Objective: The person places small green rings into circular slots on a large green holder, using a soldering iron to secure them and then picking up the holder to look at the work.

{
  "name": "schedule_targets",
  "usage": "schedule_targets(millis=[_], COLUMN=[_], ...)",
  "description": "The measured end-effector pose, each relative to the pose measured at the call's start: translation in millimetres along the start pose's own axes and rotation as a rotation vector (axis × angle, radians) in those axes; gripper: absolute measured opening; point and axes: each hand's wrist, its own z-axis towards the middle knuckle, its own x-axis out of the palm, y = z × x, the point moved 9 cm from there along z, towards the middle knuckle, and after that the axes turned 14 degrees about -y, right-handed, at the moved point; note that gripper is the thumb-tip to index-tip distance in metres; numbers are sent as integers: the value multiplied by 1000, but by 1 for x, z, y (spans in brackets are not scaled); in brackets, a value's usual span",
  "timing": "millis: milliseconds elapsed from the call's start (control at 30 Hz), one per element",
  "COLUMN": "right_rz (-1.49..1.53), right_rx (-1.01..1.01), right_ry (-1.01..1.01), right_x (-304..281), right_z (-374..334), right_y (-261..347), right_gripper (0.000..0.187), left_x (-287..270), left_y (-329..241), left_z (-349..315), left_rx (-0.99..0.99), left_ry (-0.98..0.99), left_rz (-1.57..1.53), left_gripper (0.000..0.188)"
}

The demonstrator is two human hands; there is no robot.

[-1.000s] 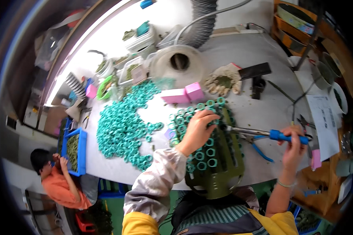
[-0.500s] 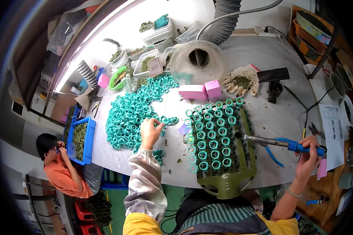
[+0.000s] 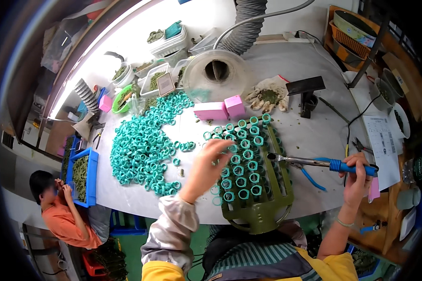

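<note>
My left hand [image 3: 205,167] reaches over the left side of an olive-green frame [image 3: 259,219]. Its thumb and fingers are pinched together beside a teal ring [image 3: 232,148]; whatever sits between the fingertips is hidden. Several rows of teal rings [image 3: 241,182] stand attached along the frame, which lies near the table's front edge. In my right hand [image 3: 357,174] is a corded soldering iron [image 3: 338,166] with a blue handle. Its broad metal tip hangs over the frame's bare bars. To the left spreads a large heap of loose teal rings [image 3: 140,150].
Behind the frame are pink blocks [image 3: 211,111], a stained glove [image 3: 268,93], a black stand [image 3: 306,93] and a clear funnel [image 3: 211,77] on a grey duct. Blue-handled pliers [image 3: 312,179] lie under the iron. A person in orange [image 3: 70,215] works beside a blue bin [image 3: 93,178].
My left hand has moved right, from the heap of rings to the frame's left side. My right hand still holds the soldering iron over the bars. The whole view has shifted a little.
</note>
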Motion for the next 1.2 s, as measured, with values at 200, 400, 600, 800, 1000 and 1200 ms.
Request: schedule_targets(millis=[200, 400, 600, 800, 1000, 1200], right_rz=[16, 63, 103, 50, 23, -3], right_rx=[-23, 8, 9, 3, 12, 20], right_ry=[60, 58, 77, 13, -16, -7], right_x=[8, 14, 8, -15, -11, -12], right_z=[-3, -6, -2, 5, 1, -1], right_y=[-2, -20, -17, -9, -6, -4], right_gripper=[23, 21, 19, 25, 24, 23], left_x=[68, 92, 89, 54, -99, -99], left_y=[-33, -32, -31, -10, 137, 159], left_z=[-3, -2, -2, 23, 17, -15], left_rx=[216, 309, 346, 96, -23, 32], left_ry=[98, 140, 142, 31, -96, -130], left_rz=[141, 216, 253, -29, 781, 721], left_gripper=[30, 30, 29, 24, 36, 38])
